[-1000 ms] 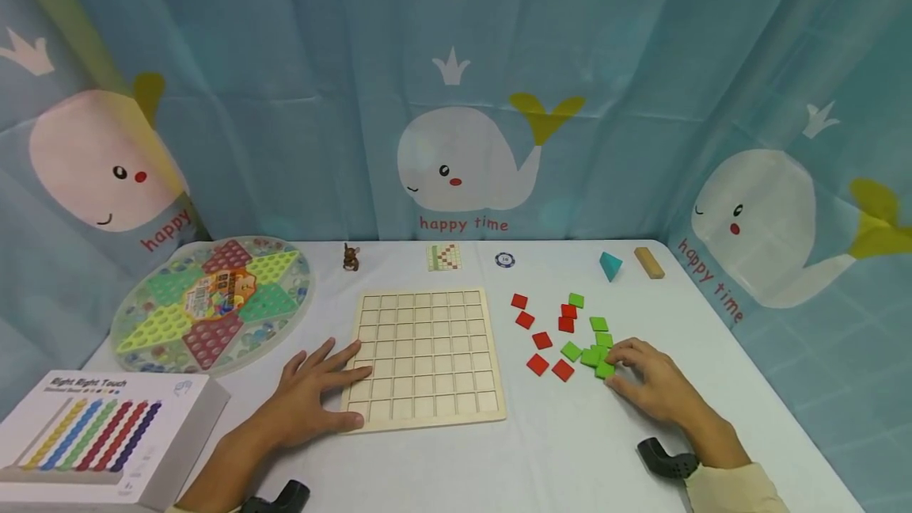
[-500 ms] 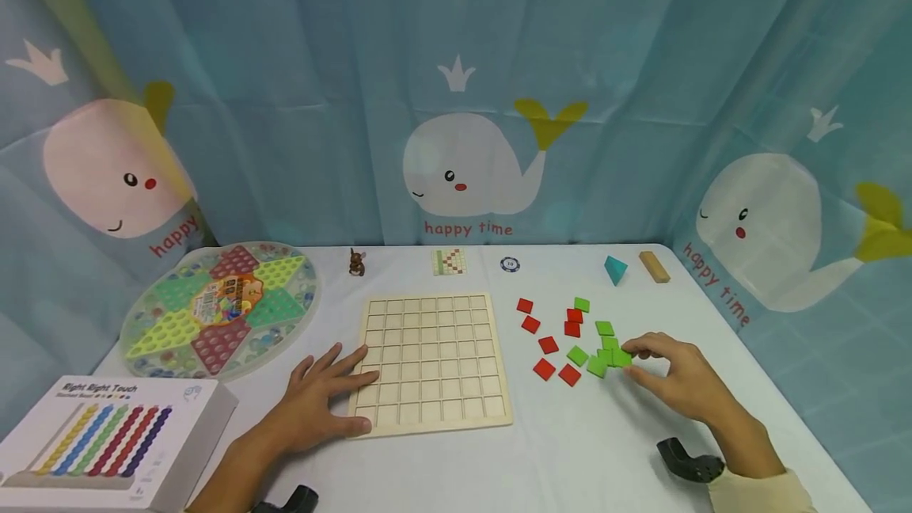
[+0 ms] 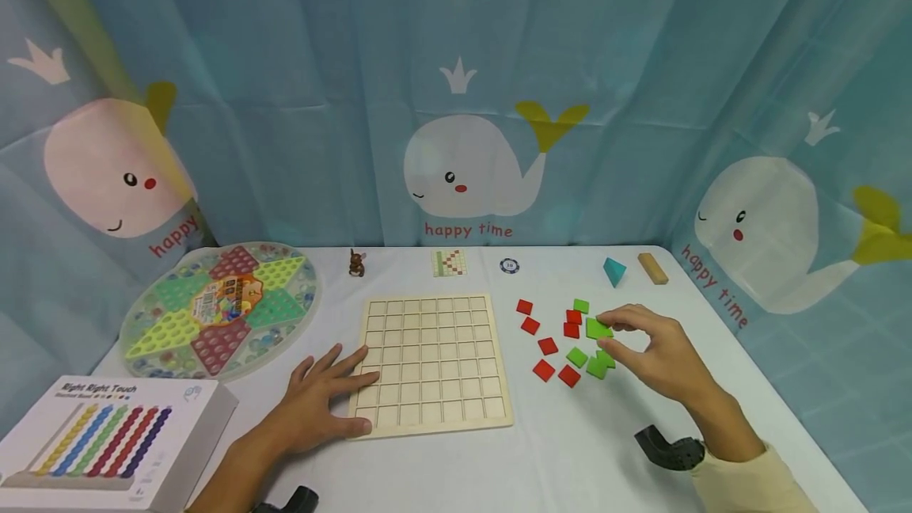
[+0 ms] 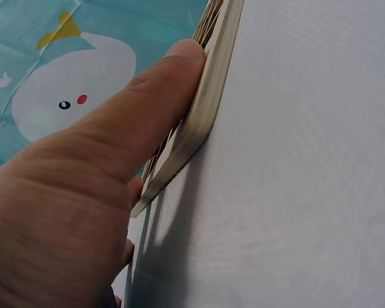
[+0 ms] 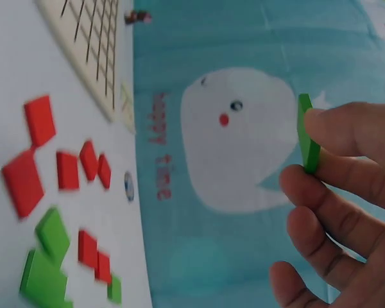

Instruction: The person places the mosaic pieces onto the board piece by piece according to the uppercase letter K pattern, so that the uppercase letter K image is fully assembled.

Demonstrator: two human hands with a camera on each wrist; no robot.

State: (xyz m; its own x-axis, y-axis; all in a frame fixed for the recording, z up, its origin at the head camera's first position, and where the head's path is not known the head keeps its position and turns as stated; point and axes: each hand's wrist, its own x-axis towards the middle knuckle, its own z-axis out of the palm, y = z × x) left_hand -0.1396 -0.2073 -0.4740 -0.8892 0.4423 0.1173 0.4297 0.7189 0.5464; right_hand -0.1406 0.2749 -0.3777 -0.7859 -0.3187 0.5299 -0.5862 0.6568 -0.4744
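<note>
A square wooden board (image 3: pixel 436 359) with a grid of shallow squares lies mid-table. My left hand (image 3: pixel 306 402) rests at its left edge, fingers spread over the rim and thumb (image 4: pixel 160 83) on the near corner. Right of the board, my right hand (image 3: pixel 663 351) pinches a small green square tile (image 5: pixel 308 135) between thumb and fingertips, raised above the table. Below and beside that hand lie several loose green tiles (image 3: pixel 577 356). Several red tiles (image 3: pixel 547 346) are scattered between them and the board.
At left lie a round Chinese checkers board (image 3: pixel 221 299) and a white game box (image 3: pixel 114 434). Along the back are a brown animal figurine (image 3: pixel 357 263), a patterned card (image 3: pixel 449 263), a chip (image 3: pixel 509 266), a teal pyramid (image 3: pixel 614 271) and a wooden block (image 3: pixel 652 268).
My right hand has drawn a green tile rightward off the cluster, then lifted it and moved up and left. The left hand stays on the board's edge.
</note>
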